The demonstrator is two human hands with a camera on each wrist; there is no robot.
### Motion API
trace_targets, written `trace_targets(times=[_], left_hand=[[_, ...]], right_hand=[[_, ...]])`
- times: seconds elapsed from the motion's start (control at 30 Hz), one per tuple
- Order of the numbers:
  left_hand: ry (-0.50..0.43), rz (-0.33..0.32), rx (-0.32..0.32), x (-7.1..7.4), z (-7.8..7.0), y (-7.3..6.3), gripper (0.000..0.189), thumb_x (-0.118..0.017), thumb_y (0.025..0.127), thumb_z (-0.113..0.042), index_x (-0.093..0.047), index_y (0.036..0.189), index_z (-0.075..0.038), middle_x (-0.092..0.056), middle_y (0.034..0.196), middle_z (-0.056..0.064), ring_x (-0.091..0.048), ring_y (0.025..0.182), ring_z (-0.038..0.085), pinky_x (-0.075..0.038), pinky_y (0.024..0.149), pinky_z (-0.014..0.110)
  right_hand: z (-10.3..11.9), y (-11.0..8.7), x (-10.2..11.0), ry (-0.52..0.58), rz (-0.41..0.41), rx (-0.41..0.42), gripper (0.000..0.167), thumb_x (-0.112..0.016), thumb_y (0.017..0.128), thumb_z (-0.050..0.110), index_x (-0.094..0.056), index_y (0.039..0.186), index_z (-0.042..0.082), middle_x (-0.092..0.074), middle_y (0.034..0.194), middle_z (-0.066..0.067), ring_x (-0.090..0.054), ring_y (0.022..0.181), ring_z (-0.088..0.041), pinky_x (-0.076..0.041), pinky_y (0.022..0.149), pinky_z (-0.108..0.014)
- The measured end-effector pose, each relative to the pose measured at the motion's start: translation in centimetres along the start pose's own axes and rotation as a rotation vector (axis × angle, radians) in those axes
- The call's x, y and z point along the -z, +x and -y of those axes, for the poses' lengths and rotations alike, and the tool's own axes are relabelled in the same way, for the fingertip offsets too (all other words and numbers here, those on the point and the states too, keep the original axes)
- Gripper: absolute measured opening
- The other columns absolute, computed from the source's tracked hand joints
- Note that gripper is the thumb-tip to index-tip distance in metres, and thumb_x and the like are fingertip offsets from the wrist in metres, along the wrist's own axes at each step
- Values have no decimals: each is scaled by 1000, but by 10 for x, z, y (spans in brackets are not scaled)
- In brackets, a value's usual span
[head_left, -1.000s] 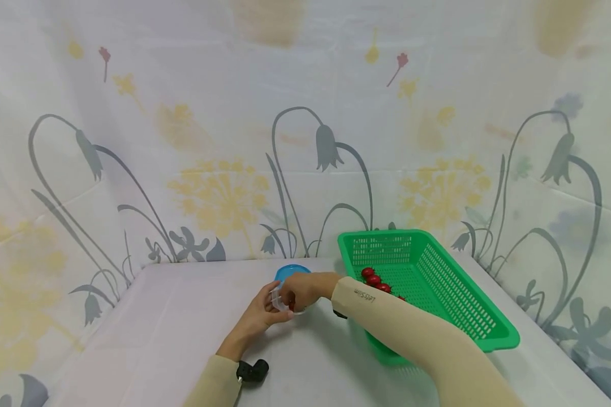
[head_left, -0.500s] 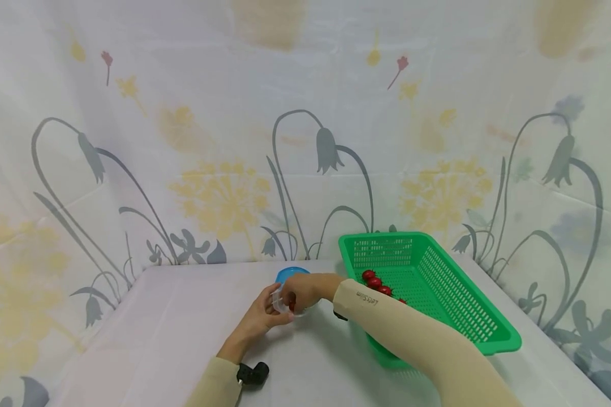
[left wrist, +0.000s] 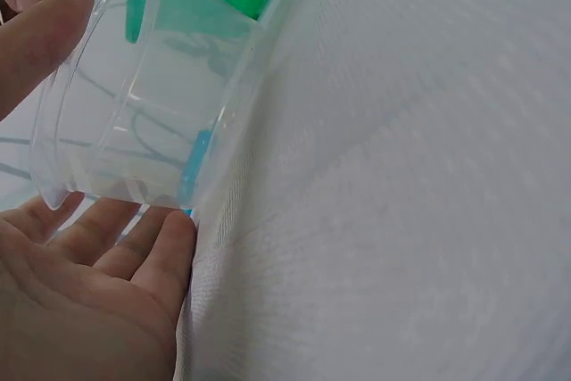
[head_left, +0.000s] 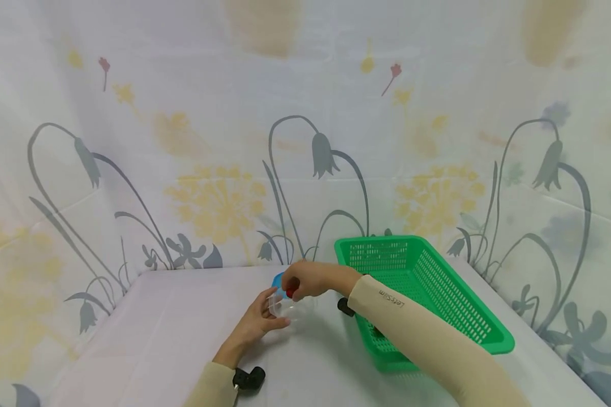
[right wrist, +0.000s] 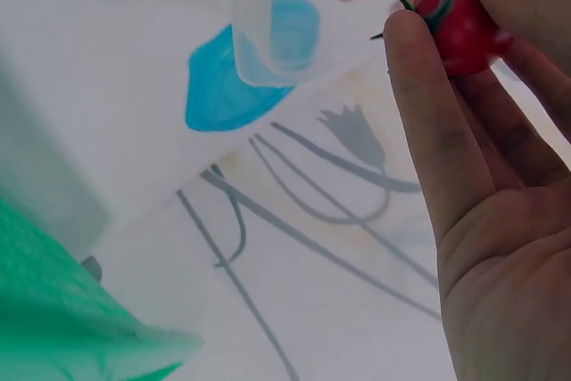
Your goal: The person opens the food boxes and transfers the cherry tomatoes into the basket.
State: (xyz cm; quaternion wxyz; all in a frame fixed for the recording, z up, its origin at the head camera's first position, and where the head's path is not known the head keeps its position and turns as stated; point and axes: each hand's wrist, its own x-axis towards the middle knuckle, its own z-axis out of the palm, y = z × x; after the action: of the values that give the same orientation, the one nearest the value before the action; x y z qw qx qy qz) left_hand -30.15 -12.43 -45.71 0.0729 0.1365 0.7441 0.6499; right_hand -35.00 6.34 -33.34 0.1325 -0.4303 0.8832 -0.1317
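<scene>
My left hand holds a clear plastic container on the white table, its thumb on one side and its fingers round the other. Above the container's opening, my right hand pinches a red cherry tomato between thumb and fingertips. Green sepals stick out from the tomato in the right wrist view. Behind the container lies a blue rounded piece, partly hidden. The container looks see-through, with no tomato visible inside it in the left wrist view.
A green perforated basket stands at the right, with my right forearm crossing over its near left part and hiding some of its inside. A cloth with flower prints hangs behind the table.
My right hand has risen a little from the container with the tomato still pinched. The left hand has barely moved. The red tomatoes seen in the basket before are now mostly behind my forearm.
</scene>
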Motion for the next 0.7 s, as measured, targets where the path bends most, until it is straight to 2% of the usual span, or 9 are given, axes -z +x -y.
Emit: trace_targets(times=[0.17, 0.33, 0.53, 0.7], left_hand=[[22, -12, 12, -1, 1, -1, 87, -77, 82, -17, -23, 150, -8, -35, 146, 26, -45, 127, 41, -44, 99, 45], [37, -26, 7, -1, 1, -1, 87, -77, 82, -16, -23, 149, -7, -34, 147, 27, -44, 127, 42, -44, 98, 46], [33, -22, -15, -1, 0, 0, 90, -78, 80, -15, -22, 149, -4, -34, 146, 29, -43, 128, 41, -43, 99, 45], [36, -21, -29, -1, 1, 1, 89, -79, 79, -12, -24, 149, -3, -34, 146, 30, -43, 128, 42, -43, 100, 46]], right_hand=[[-1, -18, 11, -8, -58, 8, 14, -72, 86, 11, -68, 97, 19, -61, 88, 11, -55, 84, -7, -49, 75, -19], [-7, -41, 22, 20, -108, -40, 16, -71, 87, 14, -68, 102, 17, -61, 93, 10, -56, 87, -9, -50, 77, -21], [-24, -72, 27, 37, -183, -82, 22, -71, 87, 15, -68, 108, 16, -61, 98, 10, -56, 91, -9, -50, 79, -26], [-43, -96, 30, 62, -226, -79, 23, -70, 87, 15, -67, 110, 16, -61, 101, 9, -57, 93, -10, -50, 81, -29]])
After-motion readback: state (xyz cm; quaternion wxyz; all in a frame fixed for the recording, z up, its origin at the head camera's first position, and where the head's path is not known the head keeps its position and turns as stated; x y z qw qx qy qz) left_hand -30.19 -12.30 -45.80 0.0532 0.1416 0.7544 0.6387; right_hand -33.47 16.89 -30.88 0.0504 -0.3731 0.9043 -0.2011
